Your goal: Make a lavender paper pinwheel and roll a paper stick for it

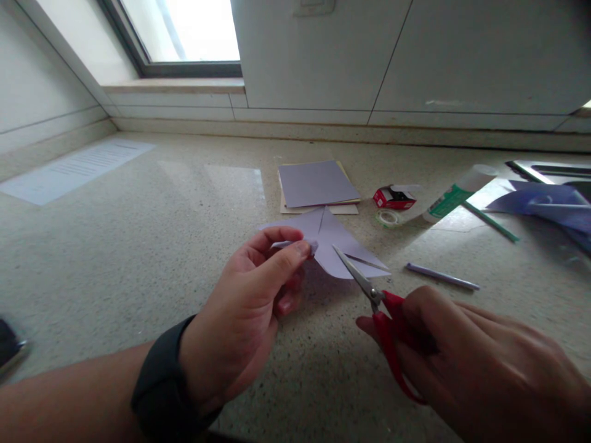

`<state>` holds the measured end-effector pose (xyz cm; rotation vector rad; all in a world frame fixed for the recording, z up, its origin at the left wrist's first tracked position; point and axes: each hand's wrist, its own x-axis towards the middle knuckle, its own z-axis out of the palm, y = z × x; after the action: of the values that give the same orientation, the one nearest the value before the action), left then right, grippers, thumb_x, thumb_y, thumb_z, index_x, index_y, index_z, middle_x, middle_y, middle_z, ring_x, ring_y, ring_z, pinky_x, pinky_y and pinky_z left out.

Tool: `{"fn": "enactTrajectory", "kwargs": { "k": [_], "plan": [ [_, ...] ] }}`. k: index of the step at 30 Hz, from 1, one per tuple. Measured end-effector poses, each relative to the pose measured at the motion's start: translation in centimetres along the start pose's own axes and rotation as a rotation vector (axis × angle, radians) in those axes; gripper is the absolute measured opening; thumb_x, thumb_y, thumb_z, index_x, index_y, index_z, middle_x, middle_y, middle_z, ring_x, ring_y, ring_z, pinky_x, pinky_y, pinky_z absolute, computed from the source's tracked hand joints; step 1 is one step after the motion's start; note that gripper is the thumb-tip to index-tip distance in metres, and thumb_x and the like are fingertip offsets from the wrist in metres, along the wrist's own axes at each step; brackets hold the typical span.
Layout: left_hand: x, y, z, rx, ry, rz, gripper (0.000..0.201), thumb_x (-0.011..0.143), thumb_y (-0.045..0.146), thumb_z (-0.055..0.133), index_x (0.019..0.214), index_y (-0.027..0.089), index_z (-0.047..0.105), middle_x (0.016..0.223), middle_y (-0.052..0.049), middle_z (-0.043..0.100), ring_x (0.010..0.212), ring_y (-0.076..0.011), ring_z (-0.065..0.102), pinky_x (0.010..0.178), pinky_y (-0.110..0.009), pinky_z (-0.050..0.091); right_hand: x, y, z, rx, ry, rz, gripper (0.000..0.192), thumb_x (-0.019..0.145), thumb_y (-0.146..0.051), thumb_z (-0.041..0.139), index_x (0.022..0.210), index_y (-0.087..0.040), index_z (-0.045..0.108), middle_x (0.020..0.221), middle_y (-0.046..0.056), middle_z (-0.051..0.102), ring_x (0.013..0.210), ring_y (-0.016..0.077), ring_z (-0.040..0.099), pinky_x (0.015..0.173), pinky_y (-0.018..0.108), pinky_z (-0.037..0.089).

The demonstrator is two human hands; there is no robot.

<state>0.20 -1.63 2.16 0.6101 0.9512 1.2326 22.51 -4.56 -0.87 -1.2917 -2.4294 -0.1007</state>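
Between thumb and fingers, my left hand [252, 289] pinches a folded sheet of lilac paper [335, 237] by its near left part. The paper is creased, and its lower edge is rounded. My right hand [466, 357] has its fingers in the red handles of a pair of scissors [390, 320]. The scissor blades are parted and point up and left at the paper's right part. One blade lies over the paper near its lower right edge; whether it is cutting I cannot tell.
Behind the paper lies a stack of coloured paper squares [318, 183]. To its right are a small red box [394, 197], a tape roll [388, 218], a glue bottle [459, 194], a green stick [492, 221], a lilac paper tube [442, 277] and purple wrapping [549, 206]. A printed sheet [78, 169] lies far left.
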Motion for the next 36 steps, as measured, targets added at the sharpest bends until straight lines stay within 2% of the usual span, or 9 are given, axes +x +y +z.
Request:
{"fn": "enactTrajectory", "kwargs": {
  "k": [4, 10, 13, 16, 18, 22, 28, 36],
  "plan": [
    [0.1, 0.0, 0.0, 0.009, -0.005, 0.011, 0.020, 0.085, 0.019, 0.076, 0.100, 0.018, 0.063, 0.075, 0.004, 0.055, 0.056, -0.0057, 0.038, 0.043, -0.013, 0.032, 0.5, -0.1, -0.1, 0.093, -0.017, 0.039, 0.024, 0.099, -0.038, 0.052, 0.079, -0.024, 0.050, 0.052, -0.004, 0.050, 0.036, 0.0116, 0.038, 0.039, 0.028, 0.021],
    [-0.2, -0.2, 0.1, 0.041, -0.038, 0.000, 0.018, 0.084, 0.021, 0.079, 0.093, 0.019, 0.063, 0.069, 0.006, 0.053, 0.052, -0.0047, 0.036, 0.043, -0.013, 0.031, 2.1, -0.6, -0.8, 0.411, 0.061, 0.222, 0.036, 0.093, -0.049, 0.064, 0.071, -0.022, 0.053, 0.055, -0.003, 0.056, 0.042, 0.0108, 0.048, 0.039, 0.023, 0.037],
    [-0.3, -0.6, 0.0, 0.076, -0.052, 0.000, 0.019, 0.082, 0.024, 0.081, 0.089, 0.020, 0.064, 0.068, 0.006, 0.055, 0.050, -0.0035, 0.039, 0.043, -0.012, 0.033, 2.9, -1.0, -1.5, 0.635, 0.096, 0.355, 0.032, 0.090, -0.046, 0.067, 0.073, -0.022, 0.056, 0.057, -0.002, 0.060, 0.044, 0.0117, 0.053, 0.041, 0.023, 0.043],
    [-0.5, -1.1, -0.1, 0.118, -0.064, -0.014, 0.022, 0.079, 0.025, 0.085, 0.087, 0.021, 0.065, 0.067, 0.007, 0.057, 0.047, -0.0025, 0.042, 0.042, -0.011, 0.035, 3.9, -1.4, -2.1, 0.768, 0.162, 0.437, 0.023, 0.086, -0.038, 0.071, 0.077, -0.022, 0.057, 0.062, -0.001, 0.065, 0.047, 0.0122, 0.056, 0.040, 0.022, 0.043],
    [-0.7, -1.3, -0.1, 0.143, -0.068, -0.012, 0.022, 0.077, 0.026, 0.086, 0.086, 0.021, 0.066, 0.066, 0.007, 0.058, 0.045, -0.0018, 0.043, 0.041, -0.010, 0.035, 4.4, -1.6, -2.2, 0.819, 0.187, 0.454, 0.021, 0.083, -0.035, 0.073, 0.080, -0.022, 0.058, 0.066, 0.000, 0.068, 0.050, 0.0129, 0.059, 0.042, 0.023, 0.045],
    [-0.8, -1.7, 0.3, 0.139, -0.098, -0.004, 0.022, 0.076, 0.026, 0.086, 0.083, 0.020, 0.066, 0.064, 0.007, 0.059, 0.045, -0.0021, 0.044, 0.040, -0.009, 0.035, 4.9, -2.0, -1.8, 0.940, 0.150, 0.489, 0.020, 0.080, -0.034, 0.076, 0.084, -0.021, 0.060, 0.071, 0.001, 0.069, 0.055, 0.0137, 0.062, 0.047, 0.024, 0.048],
    [-0.6, -2.1, 0.6, 0.132, -0.104, 0.016, 0.024, 0.075, 0.026, 0.087, 0.084, 0.019, 0.065, 0.065, 0.007, 0.060, 0.045, -0.0019, 0.043, 0.040, -0.009, 0.036, 5.1, -2.4, -1.2, 1.181, 0.121, 0.532, 0.020, 0.074, -0.024, 0.078, 0.079, -0.021, 0.059, 0.064, -0.004, 0.064, 0.052, 0.0096, 0.057, 0.045, 0.021, 0.043],
    [-0.6, -2.1, 0.7, 0.179, -0.090, 0.111, 0.021, 0.076, 0.021, 0.085, 0.082, 0.018, 0.065, 0.066, 0.007, 0.063, 0.051, -0.0021, 0.050, 0.046, -0.009, 0.039, 4.9, -2.4, -1.1, 1.191, 0.139, 0.534, 0.020, 0.072, -0.022, 0.078, 0.080, -0.021, 0.060, 0.066, -0.004, 0.064, 0.052, 0.0093, 0.055, 0.045, 0.022, 0.043]
  ]
}}
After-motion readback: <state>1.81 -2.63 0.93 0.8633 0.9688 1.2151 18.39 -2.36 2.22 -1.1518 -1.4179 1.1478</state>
